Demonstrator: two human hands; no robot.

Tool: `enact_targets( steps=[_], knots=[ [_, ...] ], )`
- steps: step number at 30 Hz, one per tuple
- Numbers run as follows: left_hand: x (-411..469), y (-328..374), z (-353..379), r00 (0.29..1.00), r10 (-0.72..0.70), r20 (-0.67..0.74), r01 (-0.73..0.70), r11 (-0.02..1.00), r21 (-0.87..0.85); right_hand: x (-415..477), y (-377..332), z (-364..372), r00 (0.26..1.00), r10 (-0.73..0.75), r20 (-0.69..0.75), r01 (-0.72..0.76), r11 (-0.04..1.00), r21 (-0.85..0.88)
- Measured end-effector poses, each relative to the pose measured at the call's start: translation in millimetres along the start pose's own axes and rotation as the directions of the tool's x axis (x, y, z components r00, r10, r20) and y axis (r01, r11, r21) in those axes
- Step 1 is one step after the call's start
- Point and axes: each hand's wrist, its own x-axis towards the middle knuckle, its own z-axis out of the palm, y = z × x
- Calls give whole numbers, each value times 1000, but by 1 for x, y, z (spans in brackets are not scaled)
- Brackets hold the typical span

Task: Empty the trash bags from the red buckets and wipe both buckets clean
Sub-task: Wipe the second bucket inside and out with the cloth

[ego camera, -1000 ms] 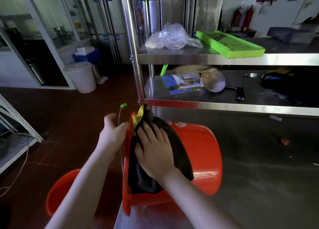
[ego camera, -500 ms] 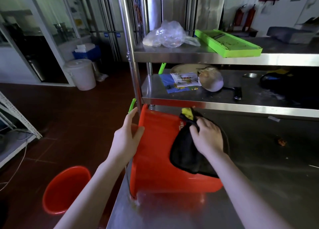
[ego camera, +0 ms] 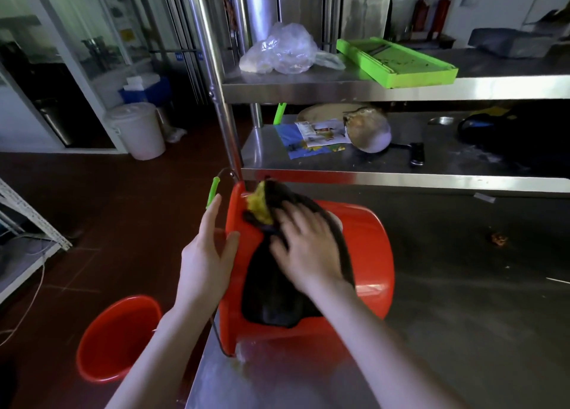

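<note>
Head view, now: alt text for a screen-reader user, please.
A red plastic bucket lies on its side on a stainless steel table; the right hand presses a black and yellow cloth flat against its outer wall while the left hand braces its rim. A second red plastic bucket stands on the floor at lower left.

R hand point(ego camera: 308, 251) presses cloth point(ego camera: 268, 294) on tipped bucket point(ego camera: 370, 248); L hand point(ego camera: 206, 254) touches rim.
</note>
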Motion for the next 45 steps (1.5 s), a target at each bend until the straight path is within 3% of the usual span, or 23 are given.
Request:
enact_targets(
  steps=[3,5,7,9,11,13,16,19,21,24,26,27,29,31,33,37,39,42,45],
  knots=[
    [-8,2,1,1000,11,12,-11,1000,-23,2,66,-16,958,279,-69,-283,958,-46],
    [-14,4,0,1000,26,10,-26,999,-38,7,100,-25,867,486,108,-485,874,-36],
    [-18,5,1,999,35,3,-35,999,-32,14,104,-23,820,543,179,-539,839,-72],
    [-20,6,1,999,43,-1,-43,999,-14,18,72,-17,896,432,105,-416,898,-147],
    [-22,7,1,998,60,-5,-60,998,5,19,21,-10,971,235,42,-229,967,-112],
    [-26,5,-2,997,74,-7,-73,997,20,14,-27,2,997,65,35,-63,997,-47],
    [-36,-3,-13,998,67,-9,-67,998,13,6,-62,9,998,-39,50,38,999,27],
    [-42,-6,-16,993,106,-57,-104,994,38,7,-37,6,1000,-25,9,25,1000,15],
    [-46,-7,-14,990,119,-79,-115,992,50,16,-1,-2,992,125,13,-125,991,-43],
    [-57,-9,-16,990,121,-74,-119,993,27,24,60,-18,866,443,232,-429,897,-108],
    [-67,-13,-19,985,157,-72,-153,986,61,27,74,-24,787,537,304,-523,842,-134],
    [-70,-15,-20,983,170,-74,-165,984,74,29,68,-23,791,540,290,-519,841,-151],
    [-71,-20,-21,980,184,-70,-179,981,79,28,32,-16,876,427,224,-400,903,-158],
    [-67,-20,-27,985,172,-15,-171,984,46,15,-20,-7,964,200,177,-181,976,-120],
    [-56,-18,-38,994,87,62,-87,996,-11,-4,-56,1,992,29,120,-20,997,-73],
    [2,-2,-62,984,-168,63,173,981,-84,-30,-75,8,999,-1,47,3,998,-58],
    [36,11,-50,964,-245,105,244,970,23,-40,-78,13,999,-23,27,24,998,-57],
    [57,26,-22,938,-274,211,225,946,232,-40,-72,12,999,-50,-5,49,997,-54],
    [47,24,-14,958,-175,226,143,978,153,-31,-32,5,1000,10,0,-10,999,-44]
  ],
)
